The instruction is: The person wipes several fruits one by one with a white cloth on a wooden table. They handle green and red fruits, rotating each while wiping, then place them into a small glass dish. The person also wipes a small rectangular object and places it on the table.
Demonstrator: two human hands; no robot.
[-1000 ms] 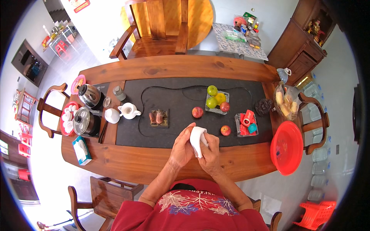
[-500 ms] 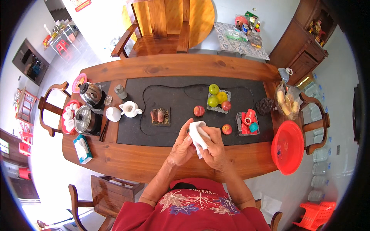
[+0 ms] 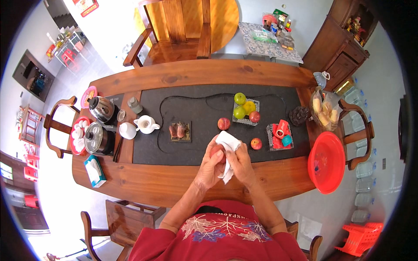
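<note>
Above the table's near edge, my left hand (image 3: 210, 167) is closed round a round red fruit (image 3: 216, 151), like a nectarine or plum; fingers and tissue hide part of it. My right hand (image 3: 242, 164) grips a white tissue (image 3: 227, 142) pressed against the fruit's right side, its lower end hanging between my hands. Just beyond lies another red fruit (image 3: 224, 124), with one more red fruit (image 3: 256, 143) to the right. Farther back, a clear glass dish (image 3: 246, 122) holds green apples (image 3: 239, 98), a yellow fruit (image 3: 249, 107) and a red one.
A second glass dish (image 3: 287, 147) with red packets and an empty red basin (image 3: 325, 163) are at the right. To the left stand a white teapot (image 3: 146, 124), a kettle (image 3: 101, 109), a lidded pot (image 3: 99, 138) and a tissue box (image 3: 95, 170). A small dark tray (image 3: 187, 132) lies left of centre.
The red fruit now shows in my left hand, where the tissue and fingers covered it before. My hands have shifted slightly, and the tissue has opened out at its top.
</note>
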